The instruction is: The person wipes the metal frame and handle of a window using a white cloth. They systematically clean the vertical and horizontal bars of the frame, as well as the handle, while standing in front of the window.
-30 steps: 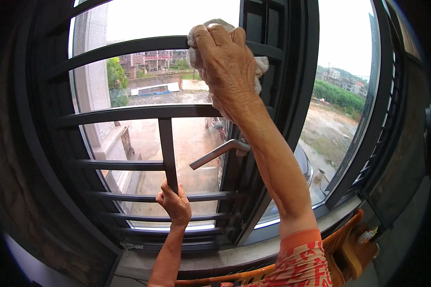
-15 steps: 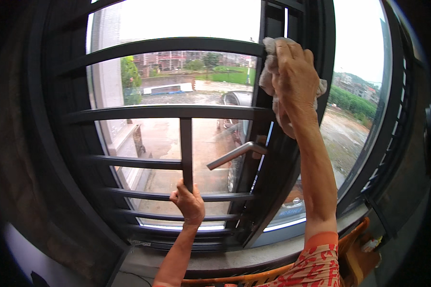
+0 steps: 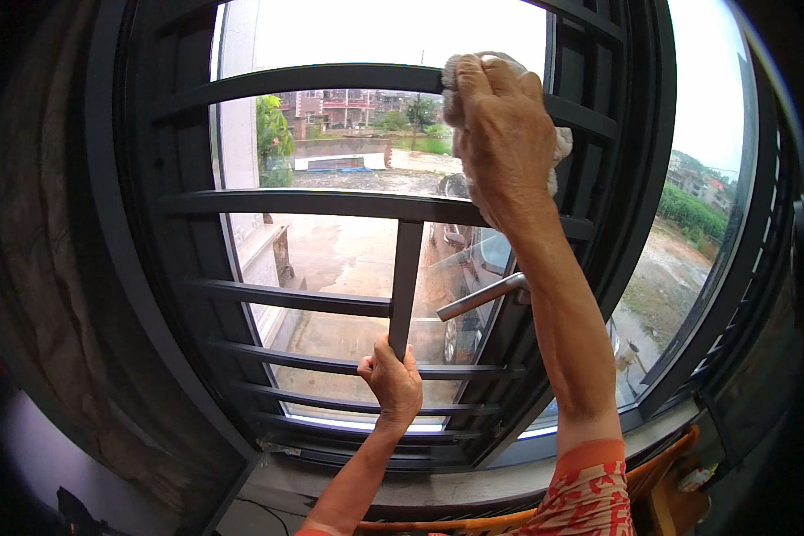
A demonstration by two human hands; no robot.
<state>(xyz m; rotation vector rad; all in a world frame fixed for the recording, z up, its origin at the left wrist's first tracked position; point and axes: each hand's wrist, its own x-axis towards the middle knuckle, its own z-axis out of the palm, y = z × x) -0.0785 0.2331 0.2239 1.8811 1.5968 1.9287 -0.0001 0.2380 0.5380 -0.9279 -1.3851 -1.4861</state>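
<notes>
My right hand (image 3: 507,147) is raised and closed around a grey cloth (image 3: 454,100). It presses the cloth to the upper dark horizontal bar (image 3: 330,80) of the window grille, near that bar's right part. Lower down, my left hand (image 3: 395,386) wraps round the foot of a short vertical bar (image 3: 406,286), where it meets a horizontal bar. Between the two hands, a silver window handle (image 3: 482,297) slants down to the left; my right forearm passes close by its right end.
Behind the grille is a glass pane, with a car (image 3: 491,255) and paved ground outside. A grey sill (image 3: 348,480) runs below, with orange-brown wooden furniture (image 3: 661,491) at lower right. A brown curtain (image 3: 49,268) hangs at the left.
My right hand has moved the cloth leftward, off the dark upright at the right and onto the upper bar. My left hand keeps its hold. The whole view has shifted.
</notes>
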